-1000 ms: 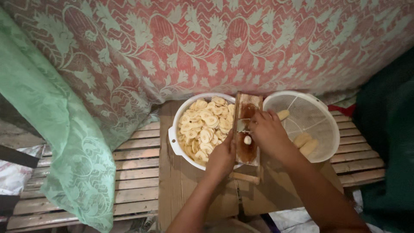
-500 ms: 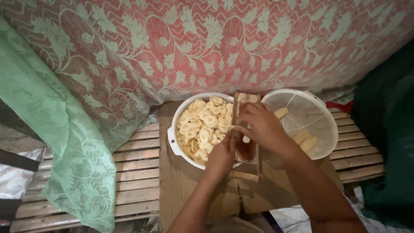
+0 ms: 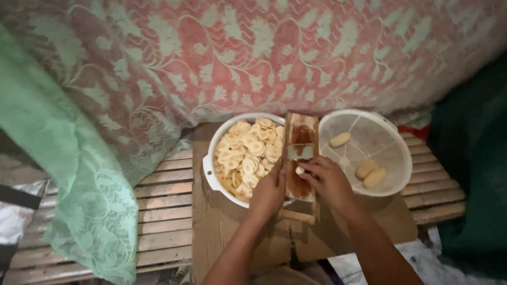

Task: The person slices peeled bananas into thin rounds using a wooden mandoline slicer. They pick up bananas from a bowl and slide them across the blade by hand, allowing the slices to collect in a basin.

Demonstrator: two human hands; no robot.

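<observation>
A wooden slicer board (image 3: 299,138) with a metal blade rests slanted over the right rim of a white bowl (image 3: 211,158) filled with several pale round slices (image 3: 245,153). My left hand (image 3: 268,192) grips the board's left edge near its lower end. My right hand (image 3: 327,179) presses a small pale piece (image 3: 300,170) against the board just below the blade. To the right stands a white mesh basket (image 3: 393,153) holding three peeled pale pieces (image 3: 369,174).
Everything sits on cardboard (image 3: 216,232) laid over a slatted wooden bench (image 3: 158,200). A pink floral cloth (image 3: 253,58) hangs behind, a green lace cloth (image 3: 63,174) drapes at the left, and dark green fabric (image 3: 475,158) is at the right.
My right hand has slid back down the board from near the blade's top toward me with the small piece. My left hand keeps its hold on the board.
</observation>
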